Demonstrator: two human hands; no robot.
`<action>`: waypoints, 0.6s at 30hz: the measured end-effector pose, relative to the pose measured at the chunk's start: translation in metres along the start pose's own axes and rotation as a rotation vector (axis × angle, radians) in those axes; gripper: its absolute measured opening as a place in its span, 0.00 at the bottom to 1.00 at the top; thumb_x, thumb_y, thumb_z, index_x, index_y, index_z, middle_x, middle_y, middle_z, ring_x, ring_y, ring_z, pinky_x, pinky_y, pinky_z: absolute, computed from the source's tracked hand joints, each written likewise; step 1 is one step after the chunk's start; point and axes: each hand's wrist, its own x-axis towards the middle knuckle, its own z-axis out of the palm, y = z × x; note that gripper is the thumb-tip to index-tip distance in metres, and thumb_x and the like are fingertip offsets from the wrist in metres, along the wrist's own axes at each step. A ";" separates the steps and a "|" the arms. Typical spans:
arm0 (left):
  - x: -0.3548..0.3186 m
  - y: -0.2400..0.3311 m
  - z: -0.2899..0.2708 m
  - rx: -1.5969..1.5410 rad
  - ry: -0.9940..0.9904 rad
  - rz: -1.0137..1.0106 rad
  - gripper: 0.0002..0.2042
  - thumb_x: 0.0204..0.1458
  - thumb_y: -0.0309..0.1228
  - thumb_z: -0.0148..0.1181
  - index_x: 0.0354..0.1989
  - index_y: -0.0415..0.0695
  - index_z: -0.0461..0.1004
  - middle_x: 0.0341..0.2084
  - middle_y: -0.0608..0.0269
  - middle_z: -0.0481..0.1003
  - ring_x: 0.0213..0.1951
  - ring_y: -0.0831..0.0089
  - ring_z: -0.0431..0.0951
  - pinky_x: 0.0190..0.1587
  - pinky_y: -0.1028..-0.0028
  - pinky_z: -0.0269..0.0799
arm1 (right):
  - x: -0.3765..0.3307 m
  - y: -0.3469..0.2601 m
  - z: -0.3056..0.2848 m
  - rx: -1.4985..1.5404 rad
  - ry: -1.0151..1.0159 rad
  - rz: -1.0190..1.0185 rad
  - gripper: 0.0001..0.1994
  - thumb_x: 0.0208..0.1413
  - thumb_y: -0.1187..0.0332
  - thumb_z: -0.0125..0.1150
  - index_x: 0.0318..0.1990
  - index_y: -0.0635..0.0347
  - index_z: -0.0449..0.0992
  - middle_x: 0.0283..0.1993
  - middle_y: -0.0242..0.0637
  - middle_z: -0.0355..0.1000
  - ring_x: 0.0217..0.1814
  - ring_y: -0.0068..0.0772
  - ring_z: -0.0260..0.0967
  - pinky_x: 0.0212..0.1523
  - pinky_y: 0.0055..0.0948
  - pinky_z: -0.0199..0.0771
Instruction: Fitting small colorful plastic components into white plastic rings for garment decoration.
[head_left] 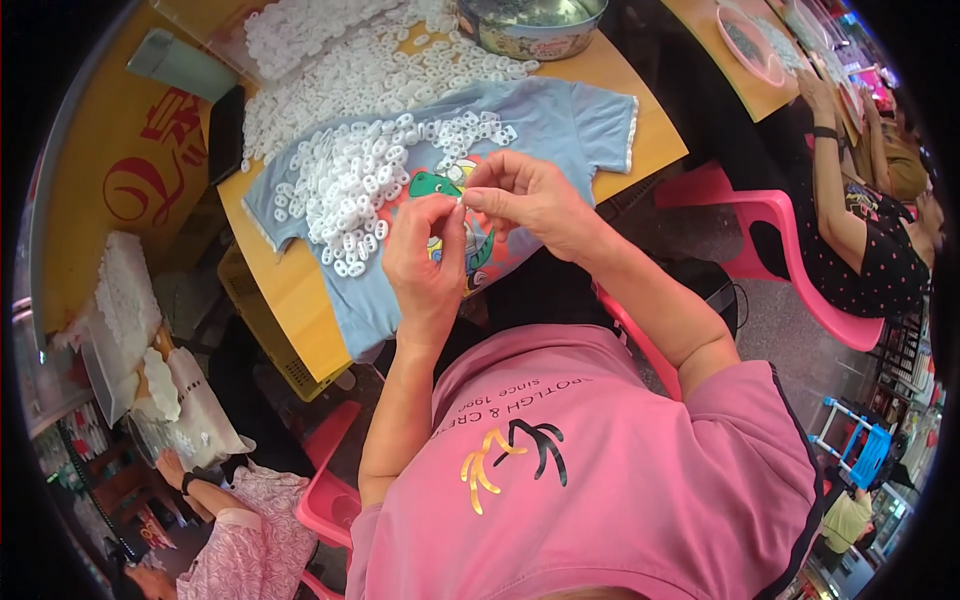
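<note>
I see the left hand (415, 265) and right hand (545, 205) close together over a blue shirt (540, 110) spread on the counter (640, 150), their fingers (453, 242) clamped on a small white piece (460, 201), mostly hidden from me. A heap of white plastic pieces (355, 180) sits on the shirt, left of the hands.

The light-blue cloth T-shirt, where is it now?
In the head view, the light-blue T-shirt lies upper centre on the yellow table, partly under a heap of small white oval pieces, below the left hand and right hand.
</note>
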 end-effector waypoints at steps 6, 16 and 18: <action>0.001 0.007 0.005 0.190 0.058 0.201 0.07 0.50 0.17 0.61 0.36 0.37 0.73 0.33 0.55 0.75 0.34 0.66 0.77 0.34 0.73 0.74 | -0.002 0.009 0.002 0.094 0.040 -0.005 0.12 0.60 0.67 0.61 0.46 0.65 0.75 0.31 0.28 0.72 0.29 0.16 0.68 0.31 0.19 0.72; -0.003 0.014 0.012 -0.448 0.032 -0.372 0.06 0.56 0.21 0.58 0.42 0.37 0.72 0.35 0.62 0.75 0.35 0.79 0.75 0.38 0.79 0.73 | -0.012 0.015 0.001 -0.095 0.063 -0.186 0.10 0.61 0.72 0.58 0.46 0.68 0.75 0.34 0.29 0.74 0.33 0.14 0.69 0.34 0.18 0.73; -0.002 0.014 0.013 -0.589 0.036 -0.514 0.06 0.58 0.22 0.58 0.42 0.37 0.71 0.34 0.63 0.76 0.34 0.82 0.75 0.37 0.80 0.72 | -0.015 0.010 -0.002 -0.088 0.080 -0.187 0.10 0.60 0.72 0.59 0.47 0.67 0.74 0.37 0.30 0.74 0.35 0.15 0.69 0.37 0.17 0.71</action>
